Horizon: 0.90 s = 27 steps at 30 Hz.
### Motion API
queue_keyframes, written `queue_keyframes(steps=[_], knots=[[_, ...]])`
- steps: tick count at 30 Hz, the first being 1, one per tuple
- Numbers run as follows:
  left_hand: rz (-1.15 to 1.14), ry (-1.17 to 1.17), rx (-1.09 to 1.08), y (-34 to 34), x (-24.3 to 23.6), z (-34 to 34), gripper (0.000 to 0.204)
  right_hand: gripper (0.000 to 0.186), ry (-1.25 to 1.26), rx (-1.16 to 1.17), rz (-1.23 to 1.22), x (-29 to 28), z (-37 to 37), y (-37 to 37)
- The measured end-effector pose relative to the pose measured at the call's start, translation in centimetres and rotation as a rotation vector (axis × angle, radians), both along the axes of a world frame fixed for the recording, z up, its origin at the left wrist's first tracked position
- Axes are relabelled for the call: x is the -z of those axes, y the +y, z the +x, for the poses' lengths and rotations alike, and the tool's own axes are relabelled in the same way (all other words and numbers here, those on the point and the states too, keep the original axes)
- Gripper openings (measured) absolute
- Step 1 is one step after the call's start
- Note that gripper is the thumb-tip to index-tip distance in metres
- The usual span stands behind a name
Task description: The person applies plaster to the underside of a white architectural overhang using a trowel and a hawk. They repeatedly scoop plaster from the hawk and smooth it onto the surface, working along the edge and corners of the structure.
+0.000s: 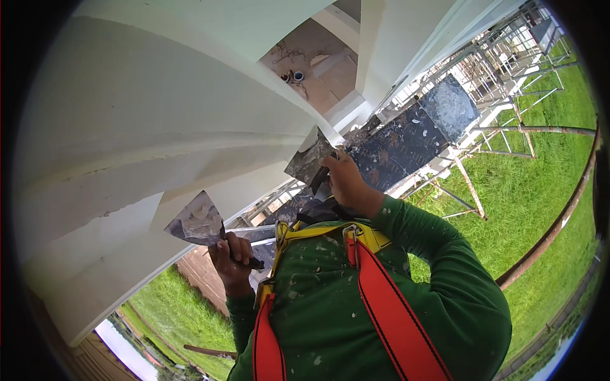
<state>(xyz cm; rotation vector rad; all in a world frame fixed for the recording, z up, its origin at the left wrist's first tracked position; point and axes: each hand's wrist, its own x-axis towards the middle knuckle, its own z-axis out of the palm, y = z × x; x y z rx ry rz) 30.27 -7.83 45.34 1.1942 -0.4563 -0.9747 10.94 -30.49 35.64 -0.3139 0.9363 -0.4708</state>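
Observation:
My left hand is closed round the dark handle of a putty knife. Its broad triangular blade points up and left, smeared with pale filler, in front of the white wall. Higher and to the right, my right hand grips a second, wide-bladed scraper. Grey-white residue coats that blade too, and its far edge is close to the wall; whether it touches I cannot tell. The two blades are apart from each other.
A splattered dark scaffold platform runs off to the upper right, with metal scaffold poles beside it. Grass lies far below. Through an opening, small containers stand on a floor. Red harness straps cross my chest.

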Motion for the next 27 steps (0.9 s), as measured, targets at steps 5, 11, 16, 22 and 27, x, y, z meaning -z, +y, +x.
queue_keyframes(steps=[5,11,16,22,27], knots=[[-0.008,0.006,0.017,-0.4,-0.7,-0.5,0.032,0.035,0.172,-0.043,0.068,9.2,2.3,0.5],[-0.001,0.062,-0.081,-0.4,-1.0,-2.0,0.03,0.03,0.03,0.078,0.031,5.4,6.5,-1.4],[0.019,0.067,-0.149,0.4,-0.1,-2.6,0.029,0.027,-0.015,0.02,-0.022,5.5,8.2,-3.7],[-0.012,0.086,-0.135,1.8,1.1,-1.4,0.027,0.017,0.019,-0.024,-0.229,4.6,8.0,-3.7],[-0.046,0.073,-0.108,1.3,1.1,-0.2,0.024,0.011,-0.066,0.096,-0.066,-2.8,8.1,-4.5]])
